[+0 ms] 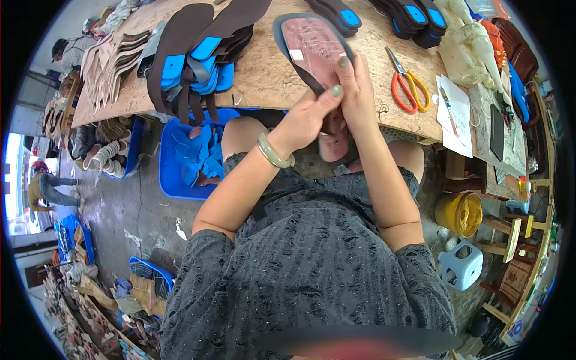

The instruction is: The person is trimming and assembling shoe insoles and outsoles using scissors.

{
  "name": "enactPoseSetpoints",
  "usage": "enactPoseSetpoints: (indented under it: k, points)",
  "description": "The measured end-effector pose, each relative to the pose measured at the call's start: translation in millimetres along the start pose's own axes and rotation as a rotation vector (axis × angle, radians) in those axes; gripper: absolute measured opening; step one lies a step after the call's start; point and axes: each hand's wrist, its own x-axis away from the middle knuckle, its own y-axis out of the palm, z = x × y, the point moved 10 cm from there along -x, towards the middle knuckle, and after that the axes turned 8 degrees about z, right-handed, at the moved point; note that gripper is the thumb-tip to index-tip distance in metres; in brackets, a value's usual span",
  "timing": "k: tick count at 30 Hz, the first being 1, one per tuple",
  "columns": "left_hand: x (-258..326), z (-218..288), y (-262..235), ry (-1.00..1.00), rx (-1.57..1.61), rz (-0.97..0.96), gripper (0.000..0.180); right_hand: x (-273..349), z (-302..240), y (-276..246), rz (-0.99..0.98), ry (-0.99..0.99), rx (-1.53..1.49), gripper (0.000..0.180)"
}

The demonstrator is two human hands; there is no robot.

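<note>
Both my hands hold a pink-faced insole (312,45) with a grey rim, upright over the table's front edge. Printed marks cover its pink face. My right hand (358,96) grips its right side, thumb on the face and fingers mostly hidden behind. Lower down, my left hand (309,117) is closed with the thumb pressed near the narrow middle, beside a dark brown strip (306,78) along the left edge. The insole's lower end hangs below my hands. Orange-handled scissors (407,87) lie to the right of my right hand, blades partly apart.
Dark brown insoles with blue patches (174,66) pile at left on the wooden table (270,66); more lie at the back. Pale cut pieces (111,69) sit far left. Paper (454,123) and a phone (497,132) lie right. A blue bin (180,189) of scraps and a yellow bucket (450,213) stand below.
</note>
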Motion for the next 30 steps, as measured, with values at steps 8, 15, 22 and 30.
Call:
enactPoseSetpoints:
  k: [8,15,22,30]
  points:
    - [-1,19,-25,0.168,-0.333,0.223,0.031,0,-33,2,-0.318,-0.012,0.091,0.033]
    - [-7,11,-43,0.221,-0.744,0.201,0.028,-5,-32,29,-0.482,-0.154,0.338,0.027]
    - [2,-5,-42,0.107,-1.260,-0.065,0.030,-9,-46,39,-0.507,-0.169,0.360,0.034]
    - [36,27,-44,0.001,-0.885,0.133,0.074,15,-7,53,-0.626,0.121,0.017,0.022]
